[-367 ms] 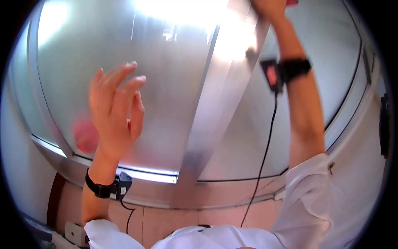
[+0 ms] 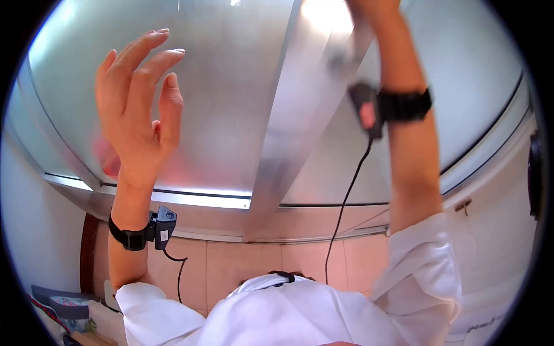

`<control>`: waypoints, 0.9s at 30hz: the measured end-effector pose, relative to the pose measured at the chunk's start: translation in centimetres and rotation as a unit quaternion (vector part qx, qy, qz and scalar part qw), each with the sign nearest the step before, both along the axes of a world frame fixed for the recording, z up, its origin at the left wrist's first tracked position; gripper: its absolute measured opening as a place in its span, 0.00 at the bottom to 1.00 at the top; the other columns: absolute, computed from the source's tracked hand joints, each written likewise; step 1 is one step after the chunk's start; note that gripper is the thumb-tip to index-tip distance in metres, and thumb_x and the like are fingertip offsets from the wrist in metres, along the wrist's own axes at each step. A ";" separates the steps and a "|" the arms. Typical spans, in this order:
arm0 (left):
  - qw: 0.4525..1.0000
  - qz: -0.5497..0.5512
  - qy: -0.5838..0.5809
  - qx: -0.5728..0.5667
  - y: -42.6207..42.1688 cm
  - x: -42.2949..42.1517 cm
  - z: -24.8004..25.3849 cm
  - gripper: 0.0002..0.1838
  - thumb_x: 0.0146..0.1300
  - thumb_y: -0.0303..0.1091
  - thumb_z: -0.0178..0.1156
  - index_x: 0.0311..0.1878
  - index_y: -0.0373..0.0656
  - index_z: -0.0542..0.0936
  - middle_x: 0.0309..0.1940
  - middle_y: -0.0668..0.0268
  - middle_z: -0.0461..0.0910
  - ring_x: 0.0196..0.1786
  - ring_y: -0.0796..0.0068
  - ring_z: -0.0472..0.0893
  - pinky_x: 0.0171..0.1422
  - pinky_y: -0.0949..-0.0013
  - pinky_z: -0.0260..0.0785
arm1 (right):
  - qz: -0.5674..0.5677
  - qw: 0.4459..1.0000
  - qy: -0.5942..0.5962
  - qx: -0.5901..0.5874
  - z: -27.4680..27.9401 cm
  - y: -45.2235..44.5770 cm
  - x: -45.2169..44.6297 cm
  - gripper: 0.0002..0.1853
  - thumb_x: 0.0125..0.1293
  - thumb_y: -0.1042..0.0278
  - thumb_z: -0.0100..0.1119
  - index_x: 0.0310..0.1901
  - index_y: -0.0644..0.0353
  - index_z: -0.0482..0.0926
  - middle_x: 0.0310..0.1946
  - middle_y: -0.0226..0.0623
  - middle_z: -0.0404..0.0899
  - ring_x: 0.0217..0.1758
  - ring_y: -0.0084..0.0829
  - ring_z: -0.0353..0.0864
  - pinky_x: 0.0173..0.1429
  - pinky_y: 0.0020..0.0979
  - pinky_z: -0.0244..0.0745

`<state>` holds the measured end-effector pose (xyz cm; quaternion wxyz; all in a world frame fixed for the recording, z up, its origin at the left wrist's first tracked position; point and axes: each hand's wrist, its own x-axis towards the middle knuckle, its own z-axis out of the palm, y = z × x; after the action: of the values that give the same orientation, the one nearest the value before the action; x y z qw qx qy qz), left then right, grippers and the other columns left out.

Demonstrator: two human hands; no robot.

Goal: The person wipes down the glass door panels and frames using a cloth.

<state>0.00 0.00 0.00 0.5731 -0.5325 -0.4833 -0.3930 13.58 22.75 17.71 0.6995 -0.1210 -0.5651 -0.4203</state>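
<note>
My left hand (image 2: 138, 109) is raised at the left with its fingers apart and curved, nothing in it. It is in front of a frosted glass panel (image 2: 225, 109). At the top edge my right hand (image 2: 372, 8) is cut off and blurred, near the upper part of a metal door frame (image 2: 300, 109); its fingers are hidden. Each wrist wears a black strap with a small camera, the left one (image 2: 164, 228) and the right one (image 2: 366, 111), each with a cable.
A second glass panel (image 2: 346, 173) lies right of the frame. Below are pink floor tiles (image 2: 242, 265). A small metal hook (image 2: 463, 206) is on the right wall. Assorted items, including a grey piece (image 2: 69, 305), lie at the lower left. Reddish blurs show behind the glass.
The view has shifted, showing more floor and the lower left items. My left hand appears higher and further left, still open. My right forearm appears slightly further left.
</note>
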 end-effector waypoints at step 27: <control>0.955 0.088 0.248 -0.138 5.9 2.5 2.5 0.14 0.65 0.31 0.56 0.54 0.49 0.79 0.57 0.69 0.77 0.57 0.69 0.77 0.64 0.67 0.63 | 0.361 0.784 -0.344 -0.371 -36.0 1.6 17.3 0.14 0.65 0.78 0.51 0.52 0.61 0.76 0.47 0.42 0.81 0.48 0.37 0.82 0.47 0.33 0.79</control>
<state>2.54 5.88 2.46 0.6279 -0.6423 -0.4211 -0.1259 30.85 24.31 -18.24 0.4606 -0.0061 -0.8829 0.0910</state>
